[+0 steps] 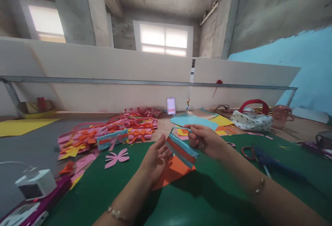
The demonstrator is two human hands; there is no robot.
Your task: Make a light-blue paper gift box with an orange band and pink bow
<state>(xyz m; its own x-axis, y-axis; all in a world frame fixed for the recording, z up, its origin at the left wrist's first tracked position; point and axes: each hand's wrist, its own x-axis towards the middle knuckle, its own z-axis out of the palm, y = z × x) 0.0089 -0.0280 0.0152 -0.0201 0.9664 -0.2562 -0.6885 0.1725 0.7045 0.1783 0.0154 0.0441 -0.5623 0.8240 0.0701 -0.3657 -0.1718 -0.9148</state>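
A small light-blue paper bag with an orange stripe hangs tilted between my hands. My right hand pinches the thin blue strip that forms its handle. Beside the bag's left side is my left hand, thumb raised and fingers loosely apart; whether its fingertips touch the bag I cannot tell. Below them an orange sheet lies on the green mat. A pink bow-shaped cutout rests on the mat to the left.
Finished-looking pink bags with bows are piled at the left. Blue sheets lie behind my hands. A blue glue gun and red-handled scissors sit right. A purple power strip is front left; a phone stands behind.
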